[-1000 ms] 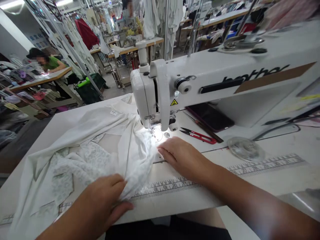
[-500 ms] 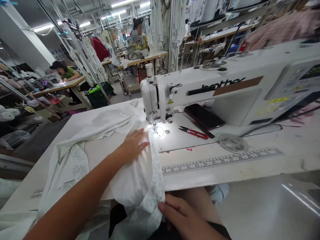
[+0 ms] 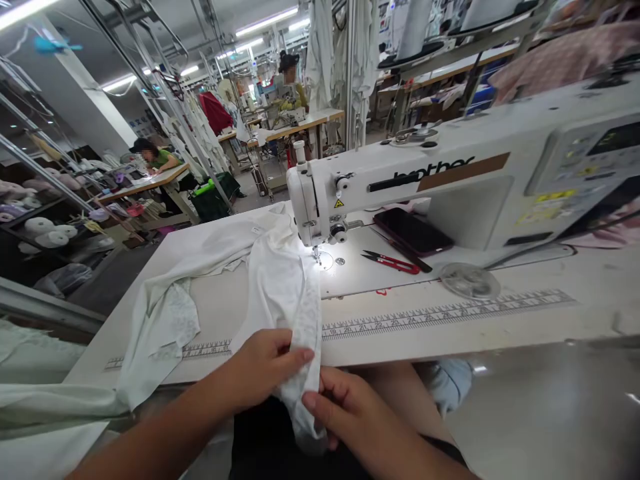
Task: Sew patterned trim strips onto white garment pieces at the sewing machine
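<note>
A long piece of white fabric (image 3: 275,280) runs from under the needle area of the white sewing machine (image 3: 360,190) down over the table's front edge. Its right side is a folded, faintly patterned strip. My left hand (image 3: 270,363) pinches the fabric near the table edge, thumb on top of the strip. Lower and to the right, my right hand (image 3: 340,407) grips the strip's edge between thumb and fingers. The fabric's far end lies beside the presser foot (image 3: 317,255), lit by the machine lamp. More of the white cloth spreads left and hangs off the table.
Right of the needle lie red thread snips (image 3: 393,262), a dark phone (image 3: 413,230) and a clear round dish (image 3: 470,281). A ruler tape (image 3: 400,325) runs along the table's front. Other people sit at machines in the background.
My left hand has drawn back from beside the needle to the front edge and now pinches the fabric. My right hand keeps hold of the strip. The camera view has shifted slightly.
</note>
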Action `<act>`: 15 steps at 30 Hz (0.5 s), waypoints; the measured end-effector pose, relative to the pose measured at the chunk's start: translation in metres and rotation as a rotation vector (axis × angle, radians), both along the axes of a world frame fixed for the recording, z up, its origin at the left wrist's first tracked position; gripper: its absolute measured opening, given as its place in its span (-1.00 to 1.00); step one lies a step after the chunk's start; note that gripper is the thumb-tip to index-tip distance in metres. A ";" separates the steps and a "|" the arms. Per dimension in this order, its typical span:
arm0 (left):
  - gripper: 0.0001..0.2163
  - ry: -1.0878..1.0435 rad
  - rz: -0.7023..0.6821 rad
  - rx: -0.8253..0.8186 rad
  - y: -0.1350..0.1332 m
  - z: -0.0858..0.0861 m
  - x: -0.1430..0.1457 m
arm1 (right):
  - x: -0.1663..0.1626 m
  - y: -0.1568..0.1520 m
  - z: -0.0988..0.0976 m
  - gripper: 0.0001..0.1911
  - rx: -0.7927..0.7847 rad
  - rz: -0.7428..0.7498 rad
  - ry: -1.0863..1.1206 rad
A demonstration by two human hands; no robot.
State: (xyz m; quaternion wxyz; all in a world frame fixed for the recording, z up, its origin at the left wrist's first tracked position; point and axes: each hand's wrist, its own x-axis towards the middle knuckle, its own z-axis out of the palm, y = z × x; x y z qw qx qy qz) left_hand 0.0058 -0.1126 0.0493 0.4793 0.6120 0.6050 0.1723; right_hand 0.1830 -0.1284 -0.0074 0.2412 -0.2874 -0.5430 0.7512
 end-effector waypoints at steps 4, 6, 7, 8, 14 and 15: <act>-0.65 -0.216 0.304 0.119 -0.014 -0.010 0.008 | 0.002 -0.007 0.004 -0.64 0.157 -0.029 -0.097; -0.68 -0.345 0.402 0.099 -0.020 -0.019 0.011 | 0.007 -0.011 0.006 -0.67 0.273 -0.012 -0.173; -0.69 -0.401 0.430 0.078 -0.022 -0.024 0.013 | 0.011 -0.013 0.008 -0.69 0.349 0.021 -0.223; -0.71 -0.448 0.447 0.057 -0.026 -0.028 0.014 | 0.016 -0.014 0.009 -0.72 0.437 0.061 -0.278; -0.73 -0.516 0.479 0.041 -0.047 -0.033 0.017 | 0.037 0.003 0.025 -0.82 0.929 -0.092 -0.450; -0.72 -0.518 0.475 0.041 -0.051 -0.031 0.018 | 0.036 0.009 0.027 -0.82 1.000 -0.134 -0.416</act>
